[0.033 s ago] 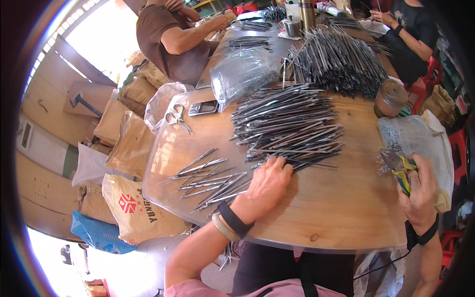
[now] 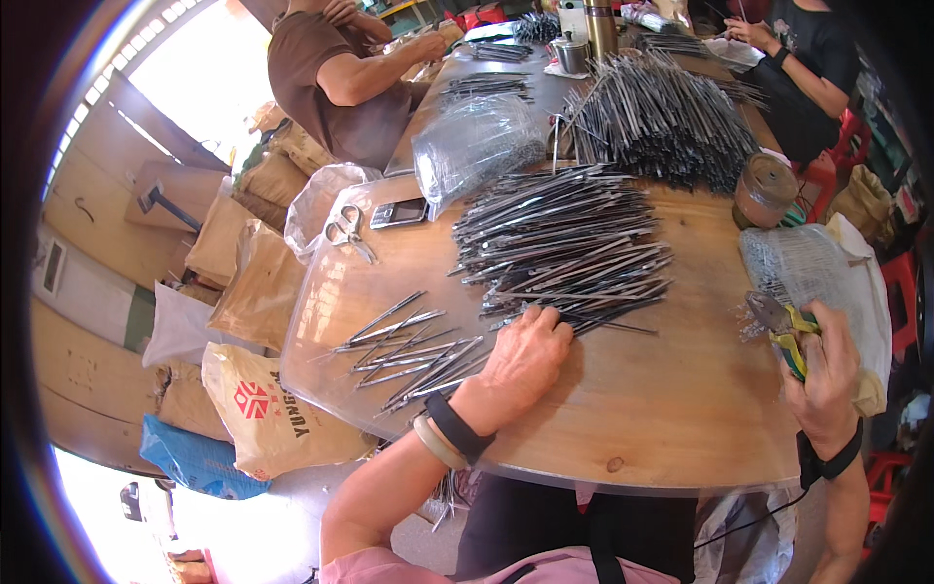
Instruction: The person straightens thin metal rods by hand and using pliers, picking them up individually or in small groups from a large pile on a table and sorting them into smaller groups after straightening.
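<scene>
My left hand (image 2: 528, 355) rests at the near edge of a pile of thin dark metal rods (image 2: 559, 238). Its fingers curl down among the rods, and the hand itself hides the fingertips. One thin rod sticks out to the right of these fingers. At the table's right side, my right hand (image 2: 824, 375) is closed around pliers (image 2: 784, 329) with yellow-and-green handles. Their jaws point up and left, beside a clear plastic bag (image 2: 800, 261) of small metal pieces. Left of my left hand, several loose rods (image 2: 404, 358) lie spread on the wooden table (image 2: 623, 414).
Scissors (image 2: 348, 234) and a phone (image 2: 399, 212) lie at the left, near a clear plastic bag (image 2: 482, 146). A larger rod heap (image 2: 666, 127) stands farther back, by a brown tin (image 2: 766, 190). Sacks (image 2: 282, 409) line the left. Two people sit at the far sides.
</scene>
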`<action>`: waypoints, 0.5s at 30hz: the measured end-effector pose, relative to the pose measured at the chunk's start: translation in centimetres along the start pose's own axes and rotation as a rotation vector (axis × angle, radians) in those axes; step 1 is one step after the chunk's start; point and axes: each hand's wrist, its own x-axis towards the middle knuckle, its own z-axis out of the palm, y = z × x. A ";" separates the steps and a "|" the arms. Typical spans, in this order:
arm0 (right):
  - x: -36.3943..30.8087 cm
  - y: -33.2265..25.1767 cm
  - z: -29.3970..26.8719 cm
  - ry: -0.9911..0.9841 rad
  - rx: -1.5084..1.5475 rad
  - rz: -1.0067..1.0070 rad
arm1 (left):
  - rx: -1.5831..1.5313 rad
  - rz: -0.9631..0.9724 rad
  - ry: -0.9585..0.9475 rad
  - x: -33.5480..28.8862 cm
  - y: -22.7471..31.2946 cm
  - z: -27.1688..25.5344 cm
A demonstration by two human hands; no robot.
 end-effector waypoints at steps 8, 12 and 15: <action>-0.1 1.5 -0.8 -0.040 -0.048 -0.098 | 0.180 -0.071 -0.134 0.6 2.1 -0.6; -1.1 -1.6 -4.3 0.012 0.134 -0.006 | 0.146 -0.093 -0.135 0.2 2.5 -2.8; -0.9 -2.9 -5.3 0.131 0.111 0.155 | 0.084 -0.117 -0.117 -0.4 3.1 -3.3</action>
